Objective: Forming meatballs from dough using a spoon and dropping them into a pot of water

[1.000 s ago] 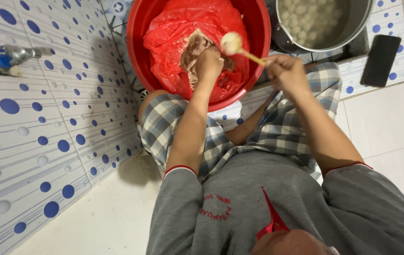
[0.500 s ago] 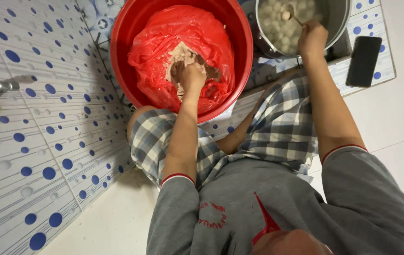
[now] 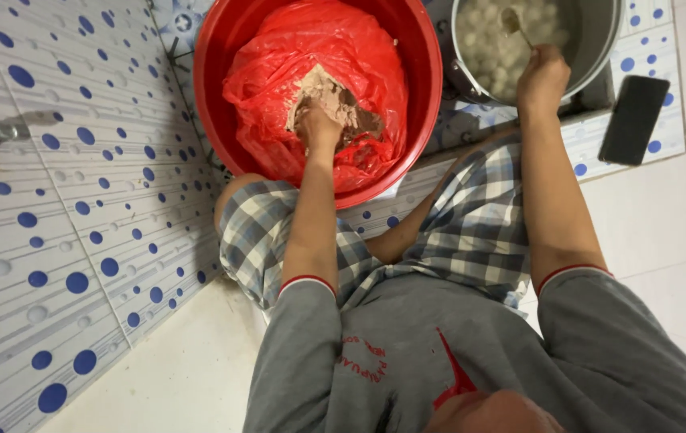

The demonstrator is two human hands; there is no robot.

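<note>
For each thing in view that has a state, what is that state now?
Left hand: pressed into paste.
Right hand: shut on spoon.
Spoon: dipped in pot.
Pot: holds pale balls.
Red basin: lined with red plastic.
Phone: screen dark, lying flat.

The floor (image 3: 664,240) is plain pale tile near and right, and white tile with blue dots (image 3: 656,48) at the far side. A red basin (image 3: 223,96) lined with a red plastic bag rests on it at far centre. A metal pot (image 3: 600,48) stands just right of the basin, with a black phone (image 3: 634,120) lying flat farther right.
</note>
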